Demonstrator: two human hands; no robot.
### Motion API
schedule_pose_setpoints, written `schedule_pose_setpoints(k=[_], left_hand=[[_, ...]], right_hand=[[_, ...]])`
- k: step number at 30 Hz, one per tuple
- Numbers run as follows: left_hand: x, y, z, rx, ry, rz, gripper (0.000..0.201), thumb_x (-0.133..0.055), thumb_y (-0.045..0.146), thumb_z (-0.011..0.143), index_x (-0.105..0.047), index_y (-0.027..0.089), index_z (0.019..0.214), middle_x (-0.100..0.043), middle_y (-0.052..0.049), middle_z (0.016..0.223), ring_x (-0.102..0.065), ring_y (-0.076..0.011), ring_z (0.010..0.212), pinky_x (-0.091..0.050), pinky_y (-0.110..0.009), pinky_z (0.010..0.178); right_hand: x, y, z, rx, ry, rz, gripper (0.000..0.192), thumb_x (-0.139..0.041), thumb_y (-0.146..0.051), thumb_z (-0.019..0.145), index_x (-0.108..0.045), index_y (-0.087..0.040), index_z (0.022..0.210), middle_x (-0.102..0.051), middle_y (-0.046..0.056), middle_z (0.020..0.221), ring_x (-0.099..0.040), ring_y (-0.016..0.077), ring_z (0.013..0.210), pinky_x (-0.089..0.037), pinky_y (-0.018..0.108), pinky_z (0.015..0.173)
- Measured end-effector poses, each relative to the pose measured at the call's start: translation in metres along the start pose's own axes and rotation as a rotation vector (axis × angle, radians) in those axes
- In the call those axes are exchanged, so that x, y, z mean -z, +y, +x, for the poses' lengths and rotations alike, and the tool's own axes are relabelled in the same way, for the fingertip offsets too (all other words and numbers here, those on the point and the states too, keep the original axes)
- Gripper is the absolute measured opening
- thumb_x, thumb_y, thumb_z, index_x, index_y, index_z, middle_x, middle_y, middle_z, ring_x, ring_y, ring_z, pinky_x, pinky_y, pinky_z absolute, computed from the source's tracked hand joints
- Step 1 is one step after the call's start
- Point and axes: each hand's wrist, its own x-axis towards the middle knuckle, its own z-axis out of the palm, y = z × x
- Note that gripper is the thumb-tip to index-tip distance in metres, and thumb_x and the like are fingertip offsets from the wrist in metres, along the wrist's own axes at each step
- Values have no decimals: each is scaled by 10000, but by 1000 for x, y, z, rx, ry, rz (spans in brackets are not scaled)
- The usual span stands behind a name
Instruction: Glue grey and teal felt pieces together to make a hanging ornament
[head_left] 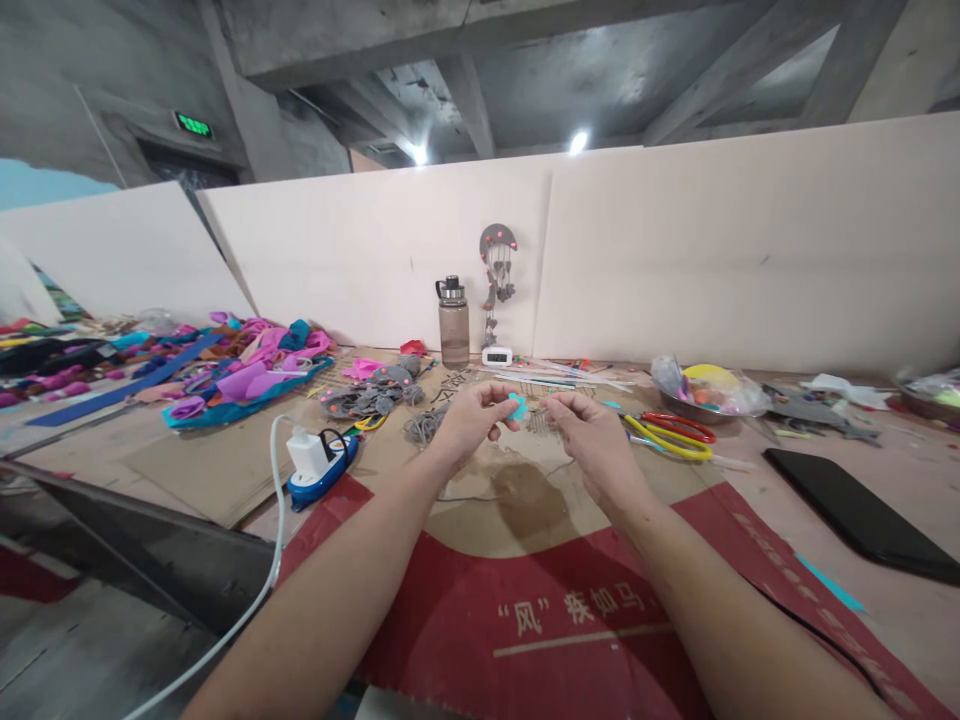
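Note:
My left hand [478,422] is closed in a pinch on a small turquoise flower-shaped piece [518,406], held up above the cardboard. Just to its right, my right hand [589,432] has thumb and forefinger pressed together; what sits between them is too small to make out. A thin grey cord [480,498] lies across the cardboard sheet [465,525] below both hands. Scissors with red and yellow handles [679,437] rest right of my right hand. Left of my left hand lies a bundle of grey yarn [426,427].
A water bottle [454,325] and a small digital clock [496,357] stand by the white partition, where a grey moon ornament [499,262] hangs. At left are a power strip [322,475] and colourful fabric [255,375]. A phone [855,510] and a bowl [701,408] are at right.

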Motion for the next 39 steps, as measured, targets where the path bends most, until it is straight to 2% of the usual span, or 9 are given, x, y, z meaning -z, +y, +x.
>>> schedule_pose_setpoints(k=[5, 10, 13, 17, 20, 31, 39], left_hand=[[-4, 1, 0, 14, 26, 28, 348, -693, 214, 703, -576, 123, 1017, -614, -9, 717, -607, -98, 594, -380, -167, 417], [-6, 2, -3, 27, -25, 44, 256, -694, 254, 700, -618, 114, 900, -634, -41, 768, -619, -108, 623, -398, -179, 443], [-6, 3, -5, 20, -46, 47, 266, -698, 284, 700, -626, 121, 897, -631, -33, 771, -615, -102, 617, -374, -174, 439], [-6, 4, -6, 6, -69, 43, 280, -701, 322, 704, -628, 128, 892, -618, -18, 731, -588, -89, 595, -361, -178, 454], [-6, 2, -5, -7, -80, 47, 288, -701, 348, 706, -635, 132, 884, -610, -12, 715, -564, -82, 588, -356, -184, 469], [-6, -1, -5, 10, -120, 58, 308, -705, 369, 696, -662, 122, 875, -582, 12, 616, -450, -58, 507, -330, -202, 492], [-7, 2, -6, 49, -150, 31, 339, -714, 382, 687, -667, 125, 903, -574, 17, 605, -444, -57, 487, -331, -203, 483]], right_hand=[[-2, -2, -2, 17, -6, 43, 309, -659, -429, 687, -659, -171, 856, -682, 30, 790, -350, 69, 485, -210, 234, 461], [-3, -3, -4, 34, 0, 79, 298, -682, -400, 672, -645, -173, 860, -692, 32, 814, -416, 76, 512, -228, 226, 455], [-3, -2, -4, 30, -15, 59, 284, -679, -389, 680, -655, -176, 866, -695, 31, 803, -473, 96, 553, -281, 229, 477], [-3, 3, -2, 83, -45, -27, 219, -660, -364, 700, -672, -176, 811, -694, 30, 779, -545, 135, 657, -389, 260, 591], [-2, 5, -1, 159, -43, -104, 197, -649, -357, 710, -676, -178, 785, -690, 31, 783, -569, 157, 716, -423, 290, 686], [-1, 1, -1, 195, -7, -303, 198, -605, -355, 718, -677, -184, 786, -669, 36, 765, -527, 161, 662, -388, 296, 636], [2, -2, -3, 241, 45, -445, 208, -570, -367, 748, -674, -189, 779, -545, 2, 619, -437, 151, 593, -312, 285, 563]])
